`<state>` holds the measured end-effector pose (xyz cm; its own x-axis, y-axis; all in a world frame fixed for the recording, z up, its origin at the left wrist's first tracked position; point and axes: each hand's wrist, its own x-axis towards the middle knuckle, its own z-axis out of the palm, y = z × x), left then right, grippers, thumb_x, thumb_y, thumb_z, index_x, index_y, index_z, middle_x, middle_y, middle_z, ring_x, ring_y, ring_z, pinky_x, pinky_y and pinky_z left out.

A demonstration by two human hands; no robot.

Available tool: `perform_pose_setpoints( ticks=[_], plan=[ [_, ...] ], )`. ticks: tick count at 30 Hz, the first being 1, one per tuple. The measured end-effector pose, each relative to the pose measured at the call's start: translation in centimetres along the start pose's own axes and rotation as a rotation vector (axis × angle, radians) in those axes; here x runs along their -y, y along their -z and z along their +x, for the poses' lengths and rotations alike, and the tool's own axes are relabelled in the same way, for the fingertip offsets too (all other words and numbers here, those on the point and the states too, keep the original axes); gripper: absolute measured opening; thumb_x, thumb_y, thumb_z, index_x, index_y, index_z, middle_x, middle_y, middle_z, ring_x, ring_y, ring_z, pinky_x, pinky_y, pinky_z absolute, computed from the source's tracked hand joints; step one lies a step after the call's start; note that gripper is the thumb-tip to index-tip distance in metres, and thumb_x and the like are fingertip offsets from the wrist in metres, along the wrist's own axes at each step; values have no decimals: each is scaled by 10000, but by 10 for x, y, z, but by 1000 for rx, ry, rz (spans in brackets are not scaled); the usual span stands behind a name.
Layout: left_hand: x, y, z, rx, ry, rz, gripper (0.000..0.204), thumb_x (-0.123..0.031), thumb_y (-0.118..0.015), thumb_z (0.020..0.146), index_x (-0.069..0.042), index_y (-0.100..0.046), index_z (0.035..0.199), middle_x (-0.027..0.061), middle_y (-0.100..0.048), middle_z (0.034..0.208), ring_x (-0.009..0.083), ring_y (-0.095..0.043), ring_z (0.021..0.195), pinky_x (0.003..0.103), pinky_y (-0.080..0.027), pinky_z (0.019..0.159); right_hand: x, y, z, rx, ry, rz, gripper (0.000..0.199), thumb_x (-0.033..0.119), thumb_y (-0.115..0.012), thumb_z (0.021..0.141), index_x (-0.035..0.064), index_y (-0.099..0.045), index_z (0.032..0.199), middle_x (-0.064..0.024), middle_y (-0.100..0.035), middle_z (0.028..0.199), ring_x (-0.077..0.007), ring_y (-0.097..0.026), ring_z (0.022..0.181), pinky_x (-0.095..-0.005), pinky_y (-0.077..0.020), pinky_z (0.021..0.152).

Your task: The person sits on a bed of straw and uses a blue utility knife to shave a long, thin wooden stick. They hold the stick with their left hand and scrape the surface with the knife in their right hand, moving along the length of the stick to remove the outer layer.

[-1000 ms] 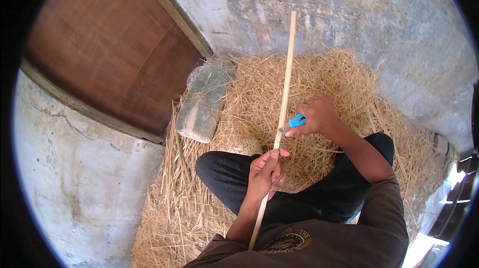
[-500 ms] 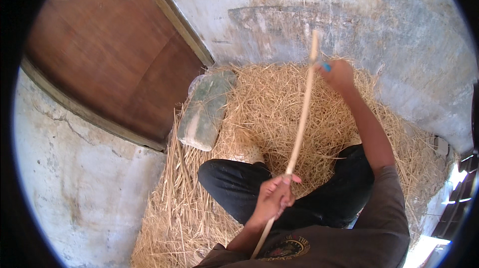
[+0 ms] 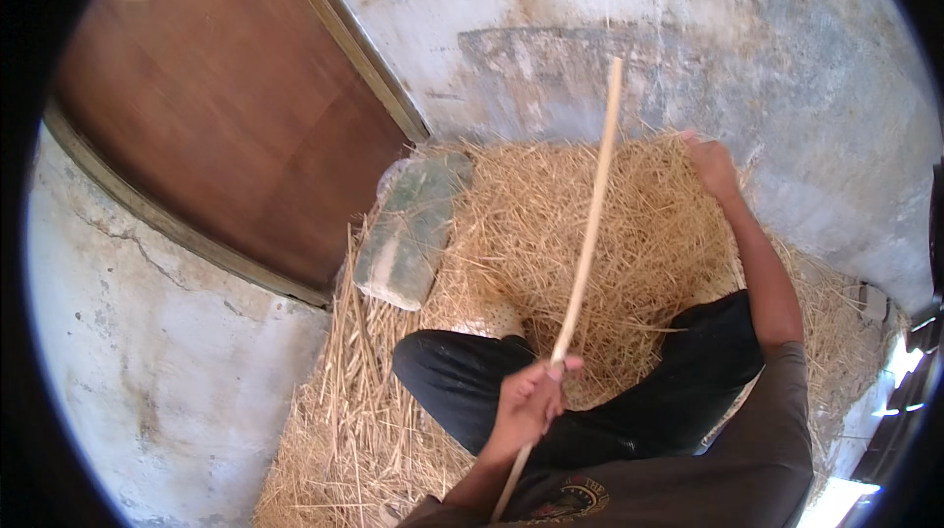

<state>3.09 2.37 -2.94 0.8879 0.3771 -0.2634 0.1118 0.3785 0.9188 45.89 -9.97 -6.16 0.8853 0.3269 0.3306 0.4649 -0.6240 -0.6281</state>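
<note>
A long, pale, stripped stick point(image 3: 593, 223) slants up from my lap toward the wall, slightly bowed. My left hand point(image 3: 529, 400) is closed around its lower part, and the lower end passes back beside my shirt. Off to the right of the stick's upper part, and apart from it, is my right hand point(image 3: 713, 166), raised over the straw. Its fingers are curled and slightly blurred; whatever is in them is hidden from this view. The stick's upper end stands free in front of the wall.
Loose straw-like shavings point(image 3: 590, 174) are heaped around my folded legs point(image 3: 452, 376). A greenish stone block point(image 3: 408, 233) lies left of them, with several thin pale sticks point(image 3: 344, 381) nearby. A brown door point(image 3: 236, 105) and a stained wall point(image 3: 629, 17) enclose the corner.
My right hand has moved right and slightly down, away from the stick's upper part. The blue thing seen in it before no longer shows. My left hand keeps its hold, shifted slightly left.
</note>
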Motion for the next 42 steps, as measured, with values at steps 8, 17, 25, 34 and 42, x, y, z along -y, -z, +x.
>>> perform_pose_setpoints(
  ticks=[8, 17, 25, 34, 42],
  plan=[
    [-9, 2, 30, -88, -74, -16, 343, -208, -483, 979, -34, -533, 1270, -41, -416, 504, 16, -331, 394, 180, -248, 373, 145, 2, -145, 503, 685, -48, 609, 669, -549, 786, 95, -620, 596, -69, -486, 461, -220, -523, 411, -364, -411, 432],
    [-5, -11, 13, -76, -45, -33, 348, -180, -454, 989, 32, -515, 1259, -30, -363, 475, 40, -284, 367, 200, -282, 398, 122, -28, -101, 355, 443, -112, 691, 757, -534, 719, 96, -577, 525, -50, -435, 402, -229, -499, 378, -356, -382, 397],
    [-7, -6, 18, -153, -182, 238, 338, -110, -488, 971, -6, -515, 1291, -84, -425, 619, 4, -362, 517, 169, -293, 471, 140, -16, -129, 374, 630, -63, 680, 744, -547, 720, 95, -569, 516, -90, -489, 433, -262, -529, 400, -358, -403, 405],
    [-11, -7, 15, -270, -536, 911, 287, -22, -571, 857, 41, -603, 1135, 247, -588, 721, 283, -592, 511, 321, -452, 494, 132, -20, -122, 262, 576, -75, 673, 740, -584, 687, 83, -580, 540, -72, -503, 440, -254, -537, 397, -369, -414, 408],
    [-21, -7, 14, -299, -575, 1109, 231, -2, -601, 800, 27, -649, 1024, 193, -564, 631, 314, -587, 514, 359, -451, 468, 135, -19, -129, 244, 620, -69, 680, 755, -581, 673, 92, -579, 520, -70, -465, 411, -262, -528, 389, -372, -398, 393]
  ],
)
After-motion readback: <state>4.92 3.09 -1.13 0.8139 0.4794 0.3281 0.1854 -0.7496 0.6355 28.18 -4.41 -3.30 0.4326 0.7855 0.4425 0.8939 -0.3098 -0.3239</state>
